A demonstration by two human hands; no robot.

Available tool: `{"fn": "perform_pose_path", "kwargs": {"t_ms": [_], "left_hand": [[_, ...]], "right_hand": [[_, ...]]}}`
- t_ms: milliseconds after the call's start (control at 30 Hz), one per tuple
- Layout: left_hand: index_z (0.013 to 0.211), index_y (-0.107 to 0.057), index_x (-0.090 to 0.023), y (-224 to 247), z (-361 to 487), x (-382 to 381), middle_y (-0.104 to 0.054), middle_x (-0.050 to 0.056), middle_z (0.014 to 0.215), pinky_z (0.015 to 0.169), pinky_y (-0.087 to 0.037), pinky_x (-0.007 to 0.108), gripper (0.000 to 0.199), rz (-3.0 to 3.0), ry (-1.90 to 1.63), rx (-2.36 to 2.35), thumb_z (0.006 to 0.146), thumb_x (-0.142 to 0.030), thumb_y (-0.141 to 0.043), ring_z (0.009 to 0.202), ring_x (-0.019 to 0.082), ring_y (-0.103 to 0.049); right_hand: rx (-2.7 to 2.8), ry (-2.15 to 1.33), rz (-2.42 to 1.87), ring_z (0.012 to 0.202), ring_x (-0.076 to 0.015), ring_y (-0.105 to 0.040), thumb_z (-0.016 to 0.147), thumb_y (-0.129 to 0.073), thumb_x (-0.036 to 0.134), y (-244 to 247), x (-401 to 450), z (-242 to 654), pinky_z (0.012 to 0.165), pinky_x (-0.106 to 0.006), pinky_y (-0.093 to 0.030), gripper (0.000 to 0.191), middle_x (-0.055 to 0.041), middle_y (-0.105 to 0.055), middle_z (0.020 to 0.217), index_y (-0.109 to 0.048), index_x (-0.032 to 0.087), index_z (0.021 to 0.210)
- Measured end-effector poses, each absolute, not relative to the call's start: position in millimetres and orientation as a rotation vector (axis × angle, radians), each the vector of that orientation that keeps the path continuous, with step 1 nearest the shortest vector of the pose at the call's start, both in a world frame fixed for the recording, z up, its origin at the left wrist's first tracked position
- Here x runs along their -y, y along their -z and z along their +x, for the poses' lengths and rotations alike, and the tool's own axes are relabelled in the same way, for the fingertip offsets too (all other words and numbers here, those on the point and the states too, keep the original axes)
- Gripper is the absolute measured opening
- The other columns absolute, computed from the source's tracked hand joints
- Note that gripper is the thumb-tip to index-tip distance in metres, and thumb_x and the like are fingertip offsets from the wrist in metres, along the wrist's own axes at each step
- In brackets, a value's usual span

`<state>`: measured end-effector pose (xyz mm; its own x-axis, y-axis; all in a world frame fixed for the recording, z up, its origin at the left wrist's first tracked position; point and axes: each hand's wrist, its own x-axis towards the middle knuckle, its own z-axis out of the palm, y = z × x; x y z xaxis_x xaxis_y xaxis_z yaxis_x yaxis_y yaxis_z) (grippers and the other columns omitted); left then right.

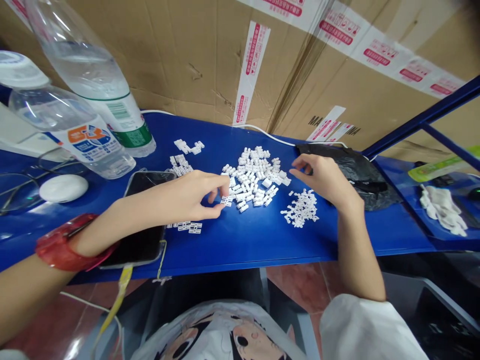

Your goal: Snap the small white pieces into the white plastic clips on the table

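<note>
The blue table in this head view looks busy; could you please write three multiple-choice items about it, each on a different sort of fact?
1. Where does the phone lie?
A under the left forearm
B on the black plastic bag
C on the floor

2. What colour is the bangle on that arm?
A green
B white
C red

3. What is the right hand doing?
A gripping a water bottle
B hovering empty near the white plastic pieces
C holding the phone

Answers: A, the phone's edges show beneath the forearm; C, the translucent band looks red; B, nothing shows in its fingers.
</note>
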<state>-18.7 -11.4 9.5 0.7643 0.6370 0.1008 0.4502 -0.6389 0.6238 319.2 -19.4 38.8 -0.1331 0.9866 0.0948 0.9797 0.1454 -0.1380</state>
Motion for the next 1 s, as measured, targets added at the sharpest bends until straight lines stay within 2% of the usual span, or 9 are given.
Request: {"fn": "perform_pose_path", "kwargs": {"t_ms": [100, 233, 367, 467, 567, 700, 867, 1000], "left_hand": [[0.089, -0.068, -0.021, -12.7, -15.8, 12.0, -0.064, -0.002, 0.073, 0.064, -0.042, 0.027, 0.014, 2.325, -0.472, -0.791, 0.086, -0.034, -0.065, 0.063, 0.014, -0.059], [0.093, -0.069, -0.021, -15.6, -12.8, 12.3, -0.065, -0.002, 0.075, 0.068, -0.046, 0.027, 0.015, 2.280, -0.555, -0.814, 0.083, -0.032, -0.065, 0.067, 0.015, -0.059], [0.096, -0.068, -0.020, -13.4, -10.9, 10.6, -0.069, 0.000, 0.081, 0.070, -0.047, 0.026, 0.016, 2.260, -0.581, -0.775, 0.084, -0.030, -0.064, 0.069, 0.015, -0.060], [0.096, -0.068, -0.020, -9.3, -9.8, 10.1, -0.070, 0.000, 0.083, 0.069, -0.048, 0.026, 0.015, 2.256, -0.579, -0.741, 0.087, -0.031, -0.064, 0.070, 0.014, -0.061], [0.096, -0.069, -0.019, -5.6, -8.9, 10.7, -0.071, 0.000, 0.085, 0.069, -0.049, 0.026, 0.015, 2.241, -0.566, -0.722, 0.089, -0.032, -0.065, 0.072, 0.014, -0.063], [0.096, -0.071, -0.019, -2.7, -7.5, 12.2, -0.073, 0.000, 0.085, 0.069, -0.050, 0.026, 0.015, 2.210, -0.574, -0.717, 0.091, -0.032, -0.067, 0.073, 0.014, -0.066], [0.098, -0.073, -0.017, 1.4, -4.9, 14.1, -0.073, -0.002, 0.082, 0.066, -0.047, 0.025, 0.013, 2.129, -0.729, -0.711, 0.090, -0.027, -0.071, 0.072, 0.012, -0.065], [0.099, -0.073, -0.017, 3.6, -3.1, 15.6, -0.073, -0.001, 0.085, 0.065, -0.047, 0.024, 0.013, 2.056, -0.810, -0.712, 0.091, -0.027, -0.073, 0.071, 0.011, -0.063]], "right_hand": [[2.269, -0.265, -2.217, 0.083, -0.0240, -0.072, 0.098, -0.068, 0.035, -45.6, 18.7, 331.1, 0.073, -0.032, -0.048, 0.019, -0.0092, -0.080, 0.093, -0.074, 0.017, 0.097], [2.351, -0.442, -2.358, 0.082, -0.0230, -0.074, 0.093, -0.075, 0.044, -46.0, 19.8, 330.9, 0.069, -0.029, -0.048, 0.027, -0.0072, -0.081, 0.093, -0.074, 0.019, 0.102], [2.424, -0.456, -2.364, 0.075, -0.0186, -0.071, 0.088, -0.079, 0.030, -43.3, 23.7, 317.8, 0.066, -0.026, -0.046, 0.021, -0.0039, -0.080, 0.094, -0.073, 0.020, 0.106], [2.474, -0.429, -2.334, 0.077, -0.0174, -0.070, 0.091, -0.073, 0.017, -40.5, 26.4, 309.2, 0.066, -0.026, -0.043, 0.010, -0.0021, -0.079, 0.093, -0.071, 0.021, 0.099], [2.501, -0.352, -2.263, 0.080, -0.0180, -0.068, 0.094, -0.064, 0.012, -36.8, 28.6, 305.1, 0.069, -0.027, -0.040, 0.011, -0.0027, -0.078, 0.091, -0.068, 0.021, 0.089], [2.520, -0.317, -2.120, 0.077, -0.0183, -0.066, 0.090, -0.060, 0.006, -32.6, 30.9, 305.4, 0.070, -0.028, -0.040, 0.016, -0.0037, -0.074, 0.086, -0.065, 0.020, 0.084], [2.387, -0.254, -1.650, 0.074, -0.0161, -0.064, 0.088, -0.062, 0.009, -30.0, 31.5, 301.9, 0.072, -0.028, -0.044, 0.012, -0.0024, -0.070, 0.083, -0.062, 0.020, 0.083], [2.269, -0.387, -1.341, 0.071, -0.0138, -0.061, 0.087, -0.061, 0.011, -25.3, 32.5, 286.5, 0.067, -0.026, -0.047, 0.013, -0.0021, -0.071, 0.084, -0.056, 0.021, 0.080]]}}
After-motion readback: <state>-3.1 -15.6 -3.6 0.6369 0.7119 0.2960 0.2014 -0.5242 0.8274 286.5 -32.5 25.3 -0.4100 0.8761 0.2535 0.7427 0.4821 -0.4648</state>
